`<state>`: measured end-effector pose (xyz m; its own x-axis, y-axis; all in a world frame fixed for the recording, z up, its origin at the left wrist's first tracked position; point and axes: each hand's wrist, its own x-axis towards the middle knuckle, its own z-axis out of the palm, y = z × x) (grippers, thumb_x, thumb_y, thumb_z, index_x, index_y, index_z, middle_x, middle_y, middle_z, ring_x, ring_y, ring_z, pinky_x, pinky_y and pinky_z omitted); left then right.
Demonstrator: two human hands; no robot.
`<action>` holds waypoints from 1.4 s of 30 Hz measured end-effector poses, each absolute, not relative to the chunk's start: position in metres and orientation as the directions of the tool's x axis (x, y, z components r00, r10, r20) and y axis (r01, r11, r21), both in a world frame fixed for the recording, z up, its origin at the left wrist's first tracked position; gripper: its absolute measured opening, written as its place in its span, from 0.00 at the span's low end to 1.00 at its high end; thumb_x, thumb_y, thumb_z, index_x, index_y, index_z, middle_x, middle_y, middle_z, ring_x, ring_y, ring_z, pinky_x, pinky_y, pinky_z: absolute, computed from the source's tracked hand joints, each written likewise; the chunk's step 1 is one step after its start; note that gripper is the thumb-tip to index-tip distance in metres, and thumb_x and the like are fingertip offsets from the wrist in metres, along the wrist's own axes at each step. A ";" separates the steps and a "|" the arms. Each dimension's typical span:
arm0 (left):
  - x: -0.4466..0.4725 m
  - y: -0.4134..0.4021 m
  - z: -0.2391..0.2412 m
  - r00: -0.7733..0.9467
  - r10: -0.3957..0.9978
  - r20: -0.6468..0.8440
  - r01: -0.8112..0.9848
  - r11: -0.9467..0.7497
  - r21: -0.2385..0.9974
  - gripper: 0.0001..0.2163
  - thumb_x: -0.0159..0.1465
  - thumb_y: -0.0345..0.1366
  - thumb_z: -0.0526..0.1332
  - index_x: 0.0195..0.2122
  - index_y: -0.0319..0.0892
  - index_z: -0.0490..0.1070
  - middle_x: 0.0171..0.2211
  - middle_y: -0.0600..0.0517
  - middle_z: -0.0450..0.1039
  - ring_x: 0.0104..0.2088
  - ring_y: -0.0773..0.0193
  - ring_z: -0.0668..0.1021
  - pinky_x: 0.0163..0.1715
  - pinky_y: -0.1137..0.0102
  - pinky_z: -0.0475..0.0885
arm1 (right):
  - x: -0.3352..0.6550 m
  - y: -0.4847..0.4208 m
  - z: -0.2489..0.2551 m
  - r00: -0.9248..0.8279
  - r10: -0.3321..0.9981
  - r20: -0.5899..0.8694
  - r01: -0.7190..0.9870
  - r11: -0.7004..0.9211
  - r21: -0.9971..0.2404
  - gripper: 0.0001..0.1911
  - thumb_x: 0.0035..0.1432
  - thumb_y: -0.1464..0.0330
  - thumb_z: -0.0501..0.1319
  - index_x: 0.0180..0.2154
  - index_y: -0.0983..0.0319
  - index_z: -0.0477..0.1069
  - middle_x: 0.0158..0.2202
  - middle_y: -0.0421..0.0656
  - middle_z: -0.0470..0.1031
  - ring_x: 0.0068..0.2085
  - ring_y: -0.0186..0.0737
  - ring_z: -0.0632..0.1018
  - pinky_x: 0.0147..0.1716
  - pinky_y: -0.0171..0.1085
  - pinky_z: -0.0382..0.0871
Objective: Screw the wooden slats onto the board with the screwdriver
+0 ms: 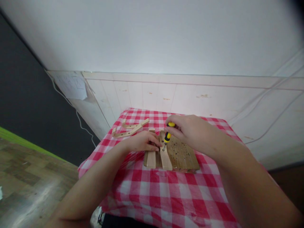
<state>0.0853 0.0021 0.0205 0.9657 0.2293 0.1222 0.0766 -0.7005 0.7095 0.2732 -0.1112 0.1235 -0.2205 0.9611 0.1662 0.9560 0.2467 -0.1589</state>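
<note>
My right hand (184, 126) is closed round the yellow and black handle of a screwdriver (167, 137). Its shaft points down, the tip at a hole in a pale curved wooden piece (167, 161). My left hand (143, 141) is closed, fingers bent over the wood and fingertips against the left edge of that piece. Beneath the left hand, partly hidden, lies a second pale wooden piece (151, 160). Both pieces lie on a brown wooden board (186, 158) dotted with small dark spots or bits, too small to tell which.
A red and white checked cloth (152, 186) covers the table. Two hook-shaped wooden pieces, a nearer one (128, 133) and a farther one (128, 125), lie at the back left. A white panelled wall (152, 98) stands behind the table, with a hanging cable (79, 118) at left.
</note>
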 end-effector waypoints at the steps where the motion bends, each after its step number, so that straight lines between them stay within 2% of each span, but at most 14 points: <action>1: 0.086 0.001 0.020 0.963 0.239 0.127 0.080 -0.700 0.710 0.09 0.62 0.32 0.63 0.42 0.41 0.80 0.41 0.45 0.79 0.40 0.64 0.77 0.43 0.71 0.72 | 0.273 -0.111 0.123 -0.227 0.958 0.174 0.953 0.255 -0.162 0.14 0.66 0.61 0.52 0.31 0.60 0.68 0.28 0.43 0.74 0.27 0.35 0.69 0.27 0.34 0.53; 7: 0.085 -0.001 0.024 0.958 0.252 0.137 0.070 -0.668 0.741 0.12 0.62 0.27 0.60 0.42 0.43 0.80 0.41 0.46 0.78 0.38 0.67 0.77 0.40 0.74 0.72 | 0.274 -0.109 0.122 -0.209 0.958 0.194 0.959 0.240 -0.152 0.13 0.65 0.62 0.53 0.31 0.61 0.70 0.25 0.42 0.72 0.25 0.34 0.68 0.25 0.35 0.52; 11: 0.084 0.001 0.024 0.967 0.230 0.109 0.062 -0.631 0.773 0.11 0.63 0.29 0.60 0.43 0.41 0.80 0.41 0.45 0.78 0.38 0.66 0.78 0.38 0.74 0.72 | 0.276 -0.108 0.121 -0.208 0.957 0.200 0.959 0.240 -0.152 0.13 0.64 0.61 0.54 0.33 0.61 0.71 0.26 0.42 0.73 0.26 0.35 0.69 0.26 0.35 0.54; 16: 0.086 -0.001 0.024 0.969 0.214 0.120 0.040 -0.621 0.783 0.08 0.62 0.31 0.62 0.39 0.40 0.81 0.39 0.44 0.79 0.39 0.64 0.78 0.42 0.71 0.73 | 0.275 -0.109 0.123 -0.197 0.955 0.221 0.961 0.233 -0.151 0.15 0.65 0.60 0.53 0.36 0.62 0.72 0.27 0.43 0.75 0.26 0.36 0.70 0.26 0.35 0.54; 20: 0.087 -0.003 0.025 0.970 0.217 0.109 0.045 -0.601 0.798 0.07 0.63 0.33 0.63 0.38 0.41 0.81 0.39 0.45 0.80 0.38 0.64 0.79 0.41 0.71 0.73 | 0.274 -0.110 0.124 -0.174 0.970 0.170 0.972 0.197 -0.132 0.14 0.64 0.61 0.54 0.34 0.62 0.73 0.26 0.43 0.74 0.25 0.36 0.70 0.25 0.35 0.53; 27: 0.088 -0.006 0.026 0.973 0.178 0.145 0.012 -0.669 0.743 0.08 0.64 0.30 0.62 0.38 0.41 0.81 0.38 0.45 0.80 0.38 0.64 0.79 0.40 0.71 0.73 | 0.278 -0.111 0.126 -0.164 0.961 0.223 0.975 0.192 -0.111 0.15 0.63 0.60 0.54 0.33 0.61 0.74 0.25 0.43 0.75 0.24 0.36 0.69 0.24 0.36 0.53; 30: 0.088 -0.007 0.026 0.975 0.173 0.136 0.023 -0.693 0.720 0.08 0.63 0.29 0.61 0.37 0.40 0.81 0.36 0.46 0.80 0.36 0.65 0.79 0.38 0.73 0.72 | 0.281 -0.111 0.129 -0.162 0.967 0.198 0.977 0.186 -0.109 0.15 0.64 0.60 0.53 0.34 0.60 0.75 0.25 0.44 0.75 0.23 0.37 0.69 0.24 0.37 0.53; 37: 0.088 -0.006 0.021 0.949 0.265 0.172 0.064 -0.696 0.715 0.08 0.63 0.30 0.61 0.40 0.40 0.80 0.38 0.47 0.81 0.36 0.66 0.79 0.37 0.73 0.72 | 0.279 -0.112 0.133 -0.128 0.981 0.145 0.985 0.142 -0.096 0.15 0.64 0.60 0.54 0.34 0.61 0.73 0.25 0.44 0.75 0.23 0.37 0.69 0.23 0.38 0.53; 42: 0.091 -0.013 0.021 0.918 0.286 0.274 0.051 -0.771 0.635 0.08 0.64 0.33 0.62 0.40 0.38 0.79 0.37 0.46 0.81 0.34 0.66 0.78 0.36 0.72 0.71 | 0.280 -0.111 0.128 -0.125 0.979 0.162 0.987 0.138 -0.076 0.14 0.63 0.60 0.54 0.33 0.61 0.73 0.25 0.44 0.74 0.23 0.36 0.69 0.24 0.36 0.54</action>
<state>0.0914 -0.0135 0.0211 0.9183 0.2861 0.2737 0.0509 -0.7708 0.6350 0.2796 -0.1109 0.1285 -0.1247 0.9788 0.1624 0.9875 0.1385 -0.0760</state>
